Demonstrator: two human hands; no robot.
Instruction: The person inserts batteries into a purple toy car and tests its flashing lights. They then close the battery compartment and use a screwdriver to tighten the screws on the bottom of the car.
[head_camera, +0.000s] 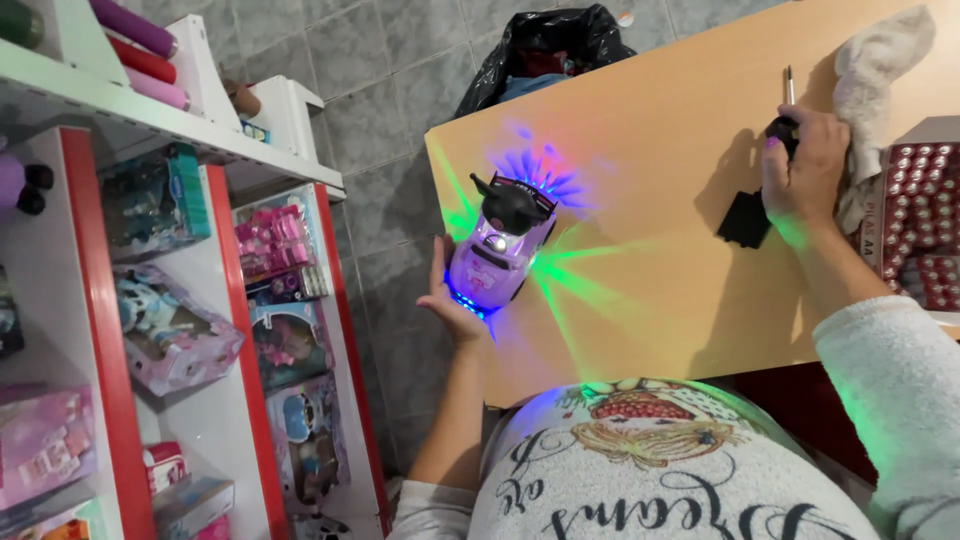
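The left hand (452, 300) cups a purple toy car (500, 250) from below at the left edge of the worktop (650, 200), fingers loosely curled about its near end; the car's long axis runs away from the person, lights glowing. The right hand (805, 170), near the far right corner, is closed on a screwdriver (787, 115), beside a black cover piece (745, 218), a cloth (880, 70) and a battery tray (915, 225). The car lies well left of the screwdriver.

Even room light; the toy car (500, 245) throws blue and green rays across the tabletop (650, 200), edges slightly soft.
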